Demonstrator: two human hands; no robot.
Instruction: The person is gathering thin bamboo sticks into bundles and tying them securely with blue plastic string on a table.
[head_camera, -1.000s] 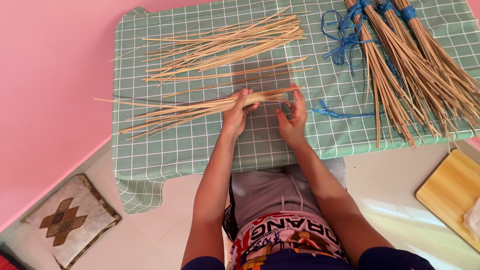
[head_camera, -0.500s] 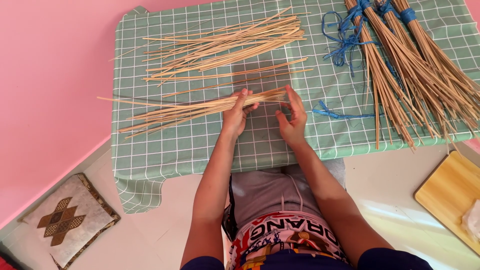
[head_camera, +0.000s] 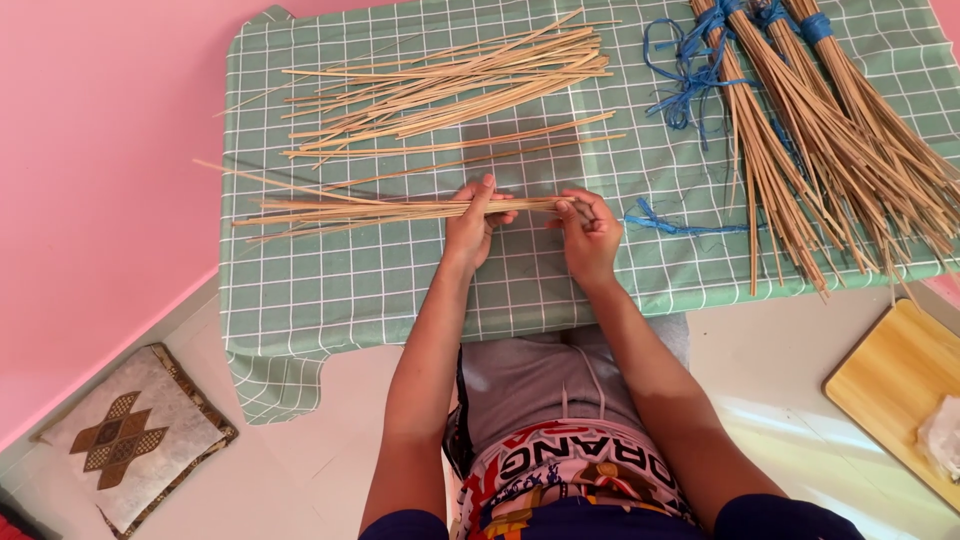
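I see a thin bundle of pale straw sticks (head_camera: 400, 209) lying level just above the counter (head_camera: 330, 290). My left hand (head_camera: 472, 225) wraps its middle; my right hand (head_camera: 588, 232) seems to pinch its end, fingers curled, forearms angled inward.

No packages, labels, signs or screens anywhere in view

A thin bundle of sticks (head_camera: 400, 210) is being gripped by the left hand (head_camera: 470, 225) and right hand (head_camera: 588, 232) over the checked green surface (head_camera: 330, 290); loose sticks (head_camera: 450, 85) are lying beyond.
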